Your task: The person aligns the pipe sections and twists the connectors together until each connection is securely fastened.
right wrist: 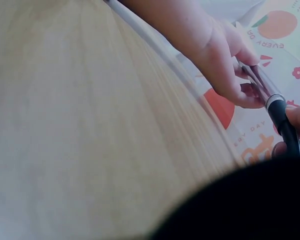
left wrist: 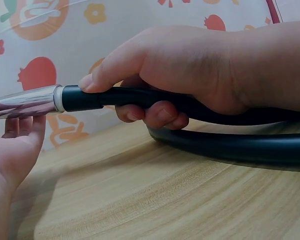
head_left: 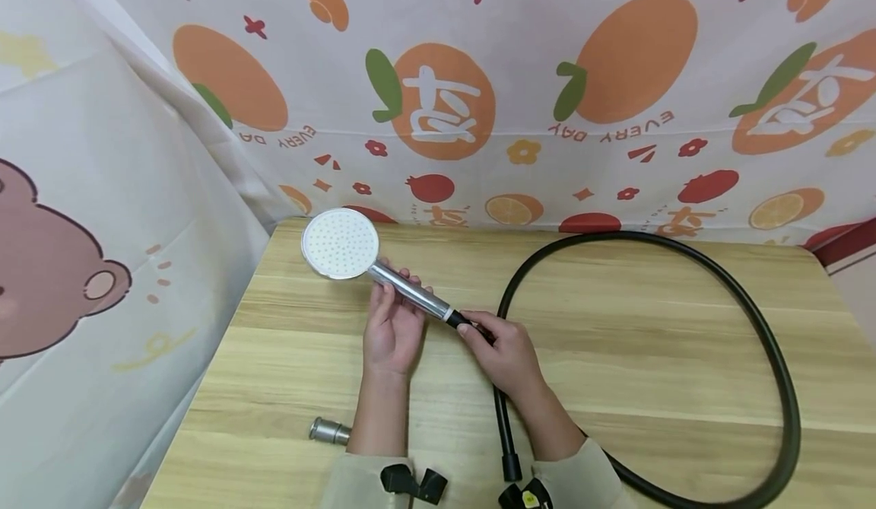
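Observation:
A round shower head (head_left: 340,243) with a white nozzle face and a chrome handle (head_left: 414,291) tilts up to the left above the table. My left hand (head_left: 393,330) holds the handle from below, thumb on the near side and fingers behind it. With thumb and curled fingers, my right hand (head_left: 508,353) grips the end of a black hose (head_left: 772,341). In the left wrist view the hose's black end collar (left wrist: 81,98) meets the handle at a pale ring (left wrist: 58,99). The right wrist view shows the handle (right wrist: 265,84) and hose joined in line between both hands.
The hose loops widely over the right side of the wooden table (head_left: 260,364); its other end (head_left: 511,466) lies by my right forearm. A small metal fitting (head_left: 328,431) lies beside my left forearm, partly hidden by it. Fruit-printed cloth (head_left: 534,98) hangs behind the table.

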`<state>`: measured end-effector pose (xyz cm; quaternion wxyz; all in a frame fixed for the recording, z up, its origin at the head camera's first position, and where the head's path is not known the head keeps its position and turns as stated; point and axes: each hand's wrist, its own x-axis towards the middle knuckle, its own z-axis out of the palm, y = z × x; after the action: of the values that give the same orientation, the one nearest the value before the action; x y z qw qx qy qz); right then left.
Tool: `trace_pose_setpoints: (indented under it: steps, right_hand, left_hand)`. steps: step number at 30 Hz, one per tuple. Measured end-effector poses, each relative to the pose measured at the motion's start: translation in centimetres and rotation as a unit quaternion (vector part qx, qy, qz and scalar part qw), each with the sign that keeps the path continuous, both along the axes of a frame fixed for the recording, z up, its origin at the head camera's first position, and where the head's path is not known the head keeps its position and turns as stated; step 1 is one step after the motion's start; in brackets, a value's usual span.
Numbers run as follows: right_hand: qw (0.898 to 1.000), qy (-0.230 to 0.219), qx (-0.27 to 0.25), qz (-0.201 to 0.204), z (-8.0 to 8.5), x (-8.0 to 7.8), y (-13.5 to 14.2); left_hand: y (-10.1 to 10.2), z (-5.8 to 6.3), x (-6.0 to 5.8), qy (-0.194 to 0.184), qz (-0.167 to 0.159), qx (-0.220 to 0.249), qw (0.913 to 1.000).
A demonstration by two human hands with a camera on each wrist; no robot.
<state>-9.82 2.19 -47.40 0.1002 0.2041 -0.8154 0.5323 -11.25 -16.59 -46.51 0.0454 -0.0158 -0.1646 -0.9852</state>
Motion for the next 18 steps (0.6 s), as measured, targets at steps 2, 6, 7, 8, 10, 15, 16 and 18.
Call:
trace_pose_setpoints:
  steps: [2, 6, 7, 8, 10, 15, 16, 18]
  right_hand:
    - [1.000, -0.002, 0.005, -0.001, 0.05, -0.04, 0.01]
    - [1.000, -0.013, 0.011, -0.007, 0.14, -0.07, 0.22]
    - [1.000, -0.016, 0.013, -0.008, 0.10, -0.05, 0.24]
    - [1.000, -0.019, 0.015, -0.009, 0.09, -0.03, 0.24]
    - [0.999, -0.024, 0.020, -0.007, 0.02, 0.04, 0.18]
    - [0.999, -0.018, 0.029, 0.006, 0.11, -0.03, 0.12]
    - [1.000, -0.014, 0.028, 0.005, 0.09, -0.01, 0.00]
    - [1.000, -0.003, 0.027, 0.001, 0.09, 0.02, -0.11]
  left_hand:
    - [0.08, 0.02, -0.04, 0.002, -0.001, -0.001, 1.0000]
    - [0.33, -0.13, -0.17, 0.000, -0.002, -0.003, 1.0000]
    - [0.34, -0.20, -0.19, -0.001, -0.003, -0.005, 1.0000]
    - [0.32, -0.26, -0.19, -0.003, -0.004, -0.005, 1.0000]
    - [0.22, -0.38, -0.18, -0.006, -0.003, -0.009, 0.9999]
    - [0.14, -0.36, -0.16, -0.001, 0.000, -0.009, 1.0000]
    - [0.04, -0.26, -0.11, 0.000, -0.001, -0.010, 1.0000]
    - [-0.02, -0.07, -0.03, 0.000, -0.002, -0.011, 0.9999]
